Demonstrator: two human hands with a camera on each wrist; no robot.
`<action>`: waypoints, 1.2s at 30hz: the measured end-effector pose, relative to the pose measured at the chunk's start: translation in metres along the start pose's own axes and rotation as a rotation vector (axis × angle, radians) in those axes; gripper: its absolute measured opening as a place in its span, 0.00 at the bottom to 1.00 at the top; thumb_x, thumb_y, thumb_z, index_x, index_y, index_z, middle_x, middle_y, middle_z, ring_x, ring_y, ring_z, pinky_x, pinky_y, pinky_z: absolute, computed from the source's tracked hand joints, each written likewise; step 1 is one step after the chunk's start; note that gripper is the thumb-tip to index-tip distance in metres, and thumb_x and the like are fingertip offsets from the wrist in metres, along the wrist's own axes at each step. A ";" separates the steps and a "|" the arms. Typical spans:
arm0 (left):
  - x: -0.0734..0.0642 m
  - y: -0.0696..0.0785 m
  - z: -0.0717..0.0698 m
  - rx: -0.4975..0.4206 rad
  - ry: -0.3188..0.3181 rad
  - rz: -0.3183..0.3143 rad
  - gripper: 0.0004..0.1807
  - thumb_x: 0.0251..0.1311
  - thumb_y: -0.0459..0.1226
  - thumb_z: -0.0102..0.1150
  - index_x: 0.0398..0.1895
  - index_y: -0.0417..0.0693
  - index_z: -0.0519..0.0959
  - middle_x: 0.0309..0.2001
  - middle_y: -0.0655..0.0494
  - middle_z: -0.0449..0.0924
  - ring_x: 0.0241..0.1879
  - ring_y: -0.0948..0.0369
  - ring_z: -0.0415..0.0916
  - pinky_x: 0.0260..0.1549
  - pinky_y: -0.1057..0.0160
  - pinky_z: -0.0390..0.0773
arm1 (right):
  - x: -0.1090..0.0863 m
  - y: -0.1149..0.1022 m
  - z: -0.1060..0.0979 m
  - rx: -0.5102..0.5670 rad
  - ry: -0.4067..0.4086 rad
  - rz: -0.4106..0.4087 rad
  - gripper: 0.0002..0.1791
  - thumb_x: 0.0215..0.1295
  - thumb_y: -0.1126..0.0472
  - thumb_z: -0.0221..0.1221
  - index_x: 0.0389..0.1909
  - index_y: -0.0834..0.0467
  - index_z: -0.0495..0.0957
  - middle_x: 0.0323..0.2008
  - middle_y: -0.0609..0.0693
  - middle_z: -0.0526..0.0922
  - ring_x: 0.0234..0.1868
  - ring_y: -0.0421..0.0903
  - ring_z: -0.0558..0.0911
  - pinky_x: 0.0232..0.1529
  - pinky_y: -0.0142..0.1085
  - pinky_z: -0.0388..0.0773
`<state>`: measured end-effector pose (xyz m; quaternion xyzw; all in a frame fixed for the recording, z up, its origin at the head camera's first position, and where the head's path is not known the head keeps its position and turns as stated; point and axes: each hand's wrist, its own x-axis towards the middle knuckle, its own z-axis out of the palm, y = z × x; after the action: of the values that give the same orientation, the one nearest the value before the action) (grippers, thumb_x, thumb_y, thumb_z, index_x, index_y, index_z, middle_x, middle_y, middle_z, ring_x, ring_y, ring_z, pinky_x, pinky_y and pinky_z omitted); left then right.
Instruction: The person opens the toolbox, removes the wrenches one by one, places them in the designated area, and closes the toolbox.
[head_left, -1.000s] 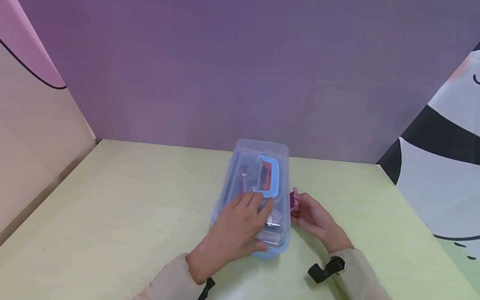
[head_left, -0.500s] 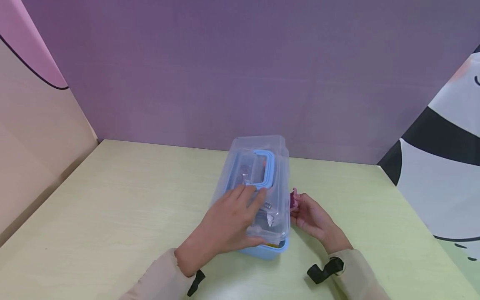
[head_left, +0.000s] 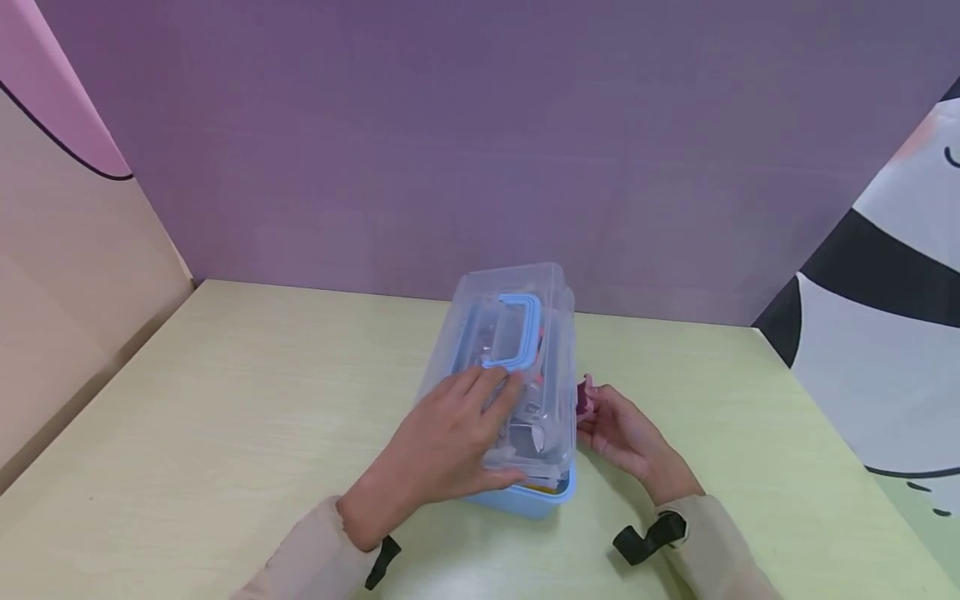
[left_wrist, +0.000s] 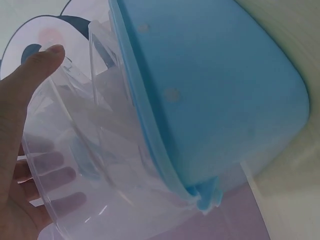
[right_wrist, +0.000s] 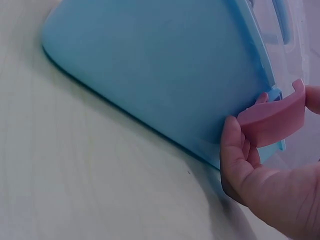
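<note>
A light-blue storage box [head_left: 525, 502] stands on the table under a clear plastic lid [head_left: 553, 342]. The lid sits tilted, with a gap at the near right corner. My left hand [head_left: 438, 429] grips it by the near end, thumb [left_wrist: 44, 62] at the edge and fingers spread over the top, close to the blue carry handle [head_left: 531, 333]. At the box's right side, my right hand [head_left: 622, 437] pinches a pink latch [right_wrist: 275, 120], swung outward, between thumb and fingers. A blue latch [left_wrist: 207, 196] shows on another side in the left wrist view.
Small items, one of them red, show blurred through the lid. A purple wall [head_left: 480, 150] rises behind the pale wooden table [head_left: 262, 400]. Printed panels flank it, with a panda-like figure [head_left: 885, 358] at right. Both wrists wear black straps [head_left: 648, 537].
My left hand has drawn the lid up and leftward, tilting it and baring part of the box's near rim. My right hand has stayed on the pink latch.
</note>
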<state>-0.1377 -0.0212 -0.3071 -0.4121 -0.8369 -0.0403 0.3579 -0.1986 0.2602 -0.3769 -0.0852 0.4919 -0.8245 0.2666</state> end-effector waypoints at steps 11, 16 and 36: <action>-0.003 -0.003 0.000 0.044 0.128 -0.017 0.47 0.38 0.66 0.64 0.53 0.39 0.75 0.46 0.49 0.79 0.44 0.55 0.78 0.46 0.63 0.83 | 0.000 0.000 0.000 0.007 -0.006 -0.008 0.17 0.76 0.61 0.33 0.37 0.54 0.72 0.32 0.45 0.76 0.35 0.39 0.74 0.43 0.28 0.78; -0.004 -0.003 0.002 0.069 0.202 -0.056 0.45 0.36 0.65 0.62 0.50 0.38 0.77 0.43 0.48 0.80 0.40 0.55 0.79 0.39 0.64 0.85 | 0.000 0.001 0.000 0.003 0.007 -0.006 0.17 0.76 0.60 0.33 0.37 0.53 0.72 0.32 0.45 0.76 0.35 0.39 0.75 0.43 0.28 0.78; -0.018 -0.007 0.006 0.022 0.398 -0.204 0.47 0.25 0.59 0.70 0.48 0.34 0.75 0.40 0.44 0.78 0.38 0.53 0.77 0.10 0.63 0.81 | 0.003 0.002 0.001 -0.017 0.041 0.005 0.14 0.76 0.59 0.37 0.41 0.54 0.72 0.35 0.46 0.77 0.36 0.39 0.75 0.44 0.28 0.79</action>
<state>-0.1388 -0.0354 -0.3213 -0.3055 -0.7874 -0.1478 0.5146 -0.1997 0.2573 -0.3782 -0.0692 0.5042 -0.8213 0.2576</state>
